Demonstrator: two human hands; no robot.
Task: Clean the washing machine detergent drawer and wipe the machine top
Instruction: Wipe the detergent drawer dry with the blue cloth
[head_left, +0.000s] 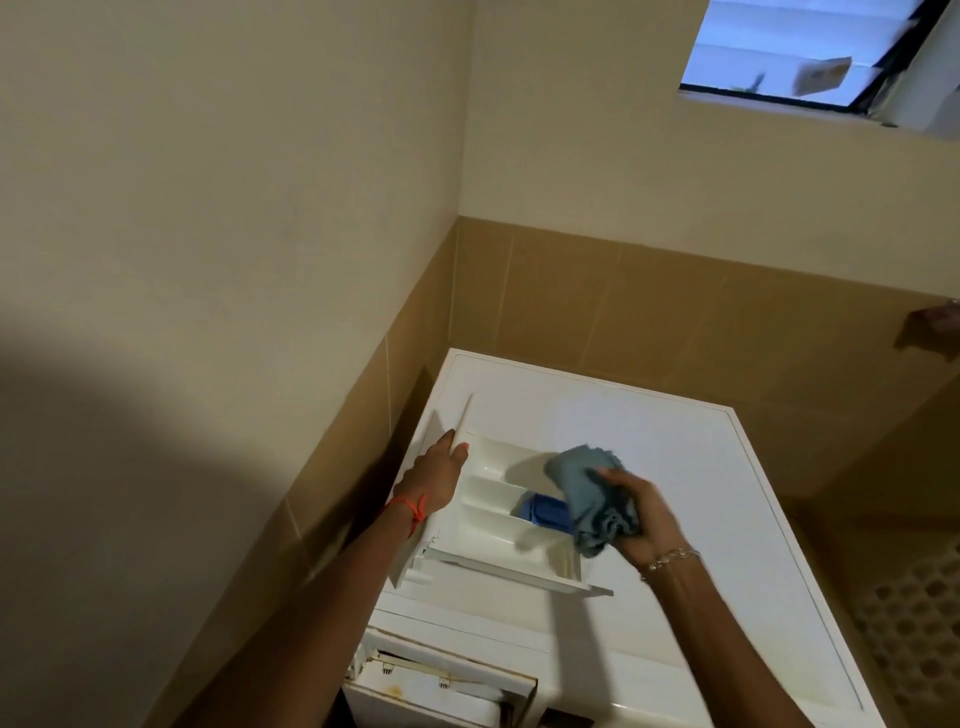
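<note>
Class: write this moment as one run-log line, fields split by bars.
stage: drawer cleaning | left hand: grips drawer front | right hand: holds cloth over drawer | drawer: out, on machine top

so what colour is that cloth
The cloth is a dusty blue-grey, seen best in the head view.

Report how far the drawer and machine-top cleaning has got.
Done: the detergent drawer is out of its slot and rests on the machine top. In hand: the left hand holds its front panel while the right hand grips a cloth over its compartments. Left: finishing the drawer, refitting it, wiping the top.
</note>
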